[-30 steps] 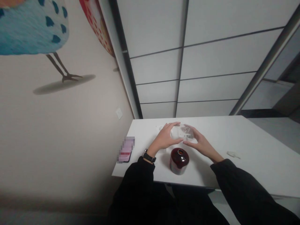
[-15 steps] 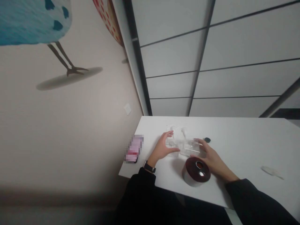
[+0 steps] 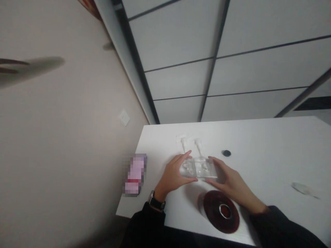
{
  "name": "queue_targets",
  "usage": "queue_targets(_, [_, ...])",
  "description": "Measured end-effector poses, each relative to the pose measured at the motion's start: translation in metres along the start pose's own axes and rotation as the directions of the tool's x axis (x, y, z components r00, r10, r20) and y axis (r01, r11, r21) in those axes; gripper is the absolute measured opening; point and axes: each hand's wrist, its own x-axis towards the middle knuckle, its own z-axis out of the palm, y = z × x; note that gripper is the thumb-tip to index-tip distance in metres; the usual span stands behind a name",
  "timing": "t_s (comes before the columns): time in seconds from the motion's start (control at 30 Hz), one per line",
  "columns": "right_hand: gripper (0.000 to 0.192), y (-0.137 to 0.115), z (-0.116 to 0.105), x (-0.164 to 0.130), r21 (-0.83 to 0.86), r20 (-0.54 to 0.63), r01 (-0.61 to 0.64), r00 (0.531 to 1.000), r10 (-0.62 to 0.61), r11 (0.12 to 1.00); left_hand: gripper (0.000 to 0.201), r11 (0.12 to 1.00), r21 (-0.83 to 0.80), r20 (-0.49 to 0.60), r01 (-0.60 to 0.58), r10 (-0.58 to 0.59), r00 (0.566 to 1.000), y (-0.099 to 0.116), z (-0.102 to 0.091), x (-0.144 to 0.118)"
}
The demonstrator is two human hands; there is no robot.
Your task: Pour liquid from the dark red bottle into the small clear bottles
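Observation:
A clear plastic container (image 3: 198, 168) with two round openings on top and a dividing line between its halves lies between my hands. My left hand (image 3: 172, 174) curls thumb and fingers around its left end. From the other side, my right hand (image 3: 231, 177) grips the right end. Just behind it lie two white pump-like pieces (image 3: 183, 142) with thin stems, partly over something transparent. In front of the container, close to my right forearm, stands a round pot with a dark red lid (image 3: 216, 206); neither hand holds it.
A blurred-out pink and purple object (image 3: 136, 174) lies at the left edge of the white table (image 3: 266, 155). A small dark disc (image 3: 227, 153) sits behind my right hand. Farther right is a pale, slim item (image 3: 303, 189). A wall rises at the left, and paneled doors (image 3: 178, 82) stand behind.
My hands have drawn the clear container slightly nearer, away from the white pieces, and its two halves now show side by side. The view has tilted and shifted.

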Motion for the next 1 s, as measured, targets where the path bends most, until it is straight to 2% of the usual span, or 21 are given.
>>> queue_targets(0.13, [0.069, -0.009, -0.002, 0.002, 0.040, 0.007, -0.004, 1.000, 0.004, 0.999, 0.100, 0.999, 0.016, 0.028, -0.034, 0.034, 0.999, -0.004, -0.002, 0.001])
queue_targets(0.3, [0.072, -0.011, -0.001, 0.001, 0.051, -0.003, -0.006, 1.000, 0.006, 0.999, 0.100, 0.998, -0.009, 0.007, -0.055, 0.055, 0.998, -0.007, 0.000, 0.001])
queue_targets(0.43, [0.095, -0.010, -0.003, -0.001, 0.060, 0.059, -0.025, 0.998, 0.021, 0.998, 0.127, 0.993, -0.074, -0.091, -0.095, 0.089, 0.992, -0.015, 0.003, 0.001])
queue_targets(0.47, [0.101, -0.009, -0.006, -0.004, 0.079, 0.071, -0.018, 0.997, 0.012, 0.997, 0.125, 0.989, -0.102, -0.142, -0.103, 0.088, 0.986, -0.018, 0.003, 0.001])
queue_targets(0.53, [0.102, -0.007, -0.015, -0.014, 0.142, 0.035, 0.014, 0.999, -0.019, 0.990, 0.108, 0.983, -0.152, -0.280, -0.100, 0.054, 0.958, -0.022, 0.002, 0.000])
queue_targets(0.67, [0.073, -0.012, -0.025, -0.053, 0.343, -0.193, 0.079, 0.981, -0.012, 0.936, 0.070, 0.986, -0.147, -0.487, -0.078, -0.003, 0.874, -0.027, -0.001, 0.001])
queue_targets(0.73, [0.068, -0.020, -0.017, -0.074, 0.425, -0.243, 0.126, 0.970, -0.021, 0.896, 0.061, 0.991, -0.124, -0.568, -0.050, -0.029, 0.823, -0.029, -0.002, 0.004])
queue_targets(0.8, [0.075, -0.030, 0.000, -0.091, 0.446, -0.251, 0.136, 0.968, -0.023, 0.885, 0.055, 0.996, -0.089, -0.618, -0.020, -0.040, 0.785, -0.033, -0.004, 0.007])
queue_targets(0.87, [0.091, -0.040, 0.020, -0.099, 0.419, -0.272, 0.130, 0.962, -0.013, 0.899, 0.046, 0.999, -0.043, -0.633, 0.007, -0.033, 0.774, -0.035, -0.005, 0.009])
queue_targets(0.93, [0.101, -0.048, 0.038, -0.099, 0.368, -0.304, 0.092, 0.952, 0.027, 0.925, 0.034, 0.999, 0.005, -0.621, 0.039, -0.027, 0.784, -0.037, -0.005, 0.010])
queue_targets(1.0, [0.098, -0.053, 0.049, -0.095, 0.308, -0.313, 0.053, 0.948, 0.049, 0.950, 0.028, 0.996, 0.041, -0.603, 0.078, -0.038, 0.797, -0.040, -0.005, 0.010])
